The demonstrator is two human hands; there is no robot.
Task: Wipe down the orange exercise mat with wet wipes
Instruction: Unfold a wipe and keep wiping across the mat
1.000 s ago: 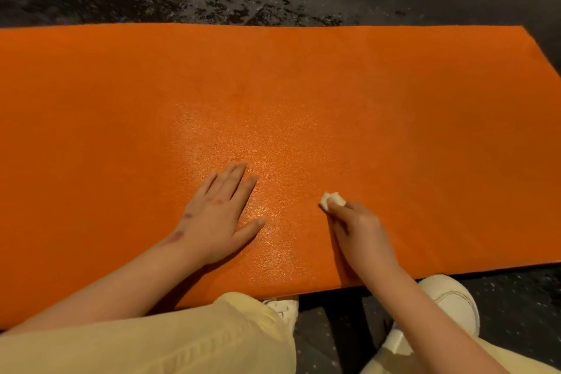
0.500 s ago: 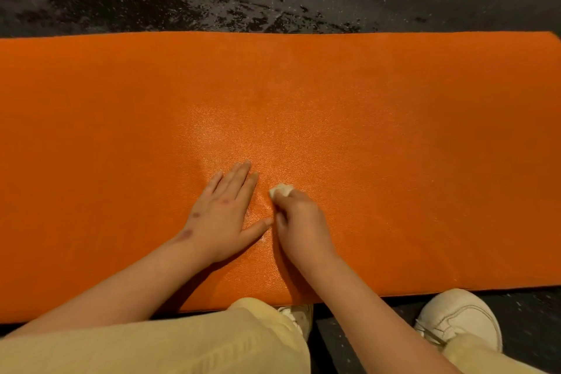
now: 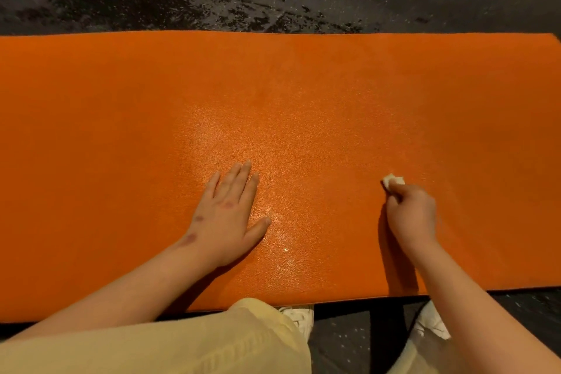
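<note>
Pinching a small folded wet wipe [image 3: 393,181] at lower right, right hand [image 3: 411,214] presses it onto the orange mat [image 3: 303,94] spanning mid-frame to scrub, while left hand [image 3: 226,218] lies flat, fingers spread, lower center, likely bracing the mat.

Left grip [image 3: 226,218] flat, palm down, fingers [image 3: 239,176] straight, thumb spread, right grip [image 3: 413,212] curled, pinching a wet wipe [image 3: 393,181], forearms outstretched
</note>
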